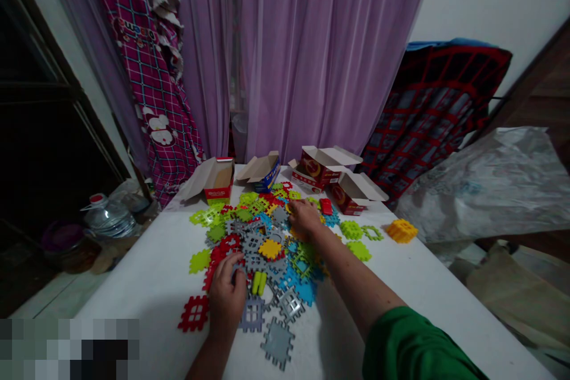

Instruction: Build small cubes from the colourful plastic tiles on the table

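Interlocking plastic building tiles lie in a loose heap over the middle of the table. My left hand [228,291] rests at the heap's near left side, fingers apart and slightly bent, over red tiles [217,254] and grey ones. A red window tile [195,313] lies left of its wrist. Just right of its thumb are small lime-green bars [259,282]. My right hand [304,218] reaches into the far part of the heap, its fingers bent down among yellow and grey tiles; what they grip is hidden. A yellow tile [269,249] lies between the hands.
Open cardboard boxes stand along the far edge: a red one [219,181], a blue one [267,173] and dark red ones [350,193]. A yellow stack of tiles [401,230] sits at the right. A grey tile [278,342] lies nearest me. Purple curtains [307,53] hang behind.
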`<state>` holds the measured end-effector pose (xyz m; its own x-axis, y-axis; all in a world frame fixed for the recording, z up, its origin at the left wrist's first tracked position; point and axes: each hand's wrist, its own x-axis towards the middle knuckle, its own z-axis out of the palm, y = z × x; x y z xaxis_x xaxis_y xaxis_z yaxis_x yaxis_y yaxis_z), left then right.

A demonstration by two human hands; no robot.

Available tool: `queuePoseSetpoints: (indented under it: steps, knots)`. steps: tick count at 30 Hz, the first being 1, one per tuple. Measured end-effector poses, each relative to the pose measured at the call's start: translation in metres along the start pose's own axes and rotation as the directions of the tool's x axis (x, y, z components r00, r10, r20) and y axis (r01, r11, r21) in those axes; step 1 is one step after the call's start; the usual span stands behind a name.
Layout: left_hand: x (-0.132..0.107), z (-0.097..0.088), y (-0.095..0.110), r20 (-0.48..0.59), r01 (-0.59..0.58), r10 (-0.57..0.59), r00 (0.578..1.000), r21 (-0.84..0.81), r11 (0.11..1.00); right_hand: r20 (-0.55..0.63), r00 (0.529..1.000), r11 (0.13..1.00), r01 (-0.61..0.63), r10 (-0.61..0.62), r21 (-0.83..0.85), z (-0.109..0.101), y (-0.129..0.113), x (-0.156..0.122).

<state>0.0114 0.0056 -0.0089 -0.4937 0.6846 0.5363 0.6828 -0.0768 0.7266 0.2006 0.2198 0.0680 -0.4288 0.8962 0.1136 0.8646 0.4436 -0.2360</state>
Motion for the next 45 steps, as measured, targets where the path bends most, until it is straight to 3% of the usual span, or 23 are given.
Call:
queuePoseSetpoints:
  steps: [7, 13, 18, 21, 25, 30, 39, 45]
  knots:
    - [0.001, 0.0, 0.0, 0.018, 0.029, -0.029, 0.999, 0.002, 1.0, -0.093, 0.989, 0.974, -0.095, 0.116, 0.206, -0.003, 0.013, -0.03]
    - [0.003, -0.001, 0.002, 0.025, 0.044, -0.044, 0.999, 0.012, 0.999, -0.095, 0.976, 0.923, -0.152, 0.197, 0.353, -0.007, 0.034, -0.065]
    - [0.005, -0.001, 0.002, 0.033, 0.052, -0.053, 0.998, 0.016, 0.999, -0.184, 0.914, 0.891, -0.281, 0.362, 0.356, -0.011, 0.049, -0.104]
    - [0.005, -0.001, 0.002, 0.036, 0.046, -0.047, 0.998, 0.007, 0.999, -0.238, 0.869, 0.863, -0.325, 0.434, 0.388, -0.002, 0.045, -0.127]
    - [0.006, -0.002, 0.003, 0.038, 0.056, -0.056, 0.998, 0.005, 0.998, -0.296, 0.861, 0.878, -0.293, 0.415, 0.378, 0.017, 0.026, -0.147]
    - [0.006, -0.003, 0.005, 0.048, 0.066, -0.066, 0.997, 0.001, 0.998, -0.366, 0.88, 0.947, -0.232, 0.302, 0.222, 0.024, 0.008, -0.142]
    - [0.005, -0.001, 0.004, 0.036, 0.053, -0.053, 0.998, 0.012, 0.999, -0.169, 0.941, 0.955, -0.279, 0.292, 0.099, 0.01, -0.003, -0.115]
    - [0.005, -0.001, 0.005, 0.03, 0.05, -0.051, 0.998, 0.005, 0.999, -0.338, 0.908, 0.961, -0.189, 0.249, 0.199, 0.021, 0.005, -0.12]
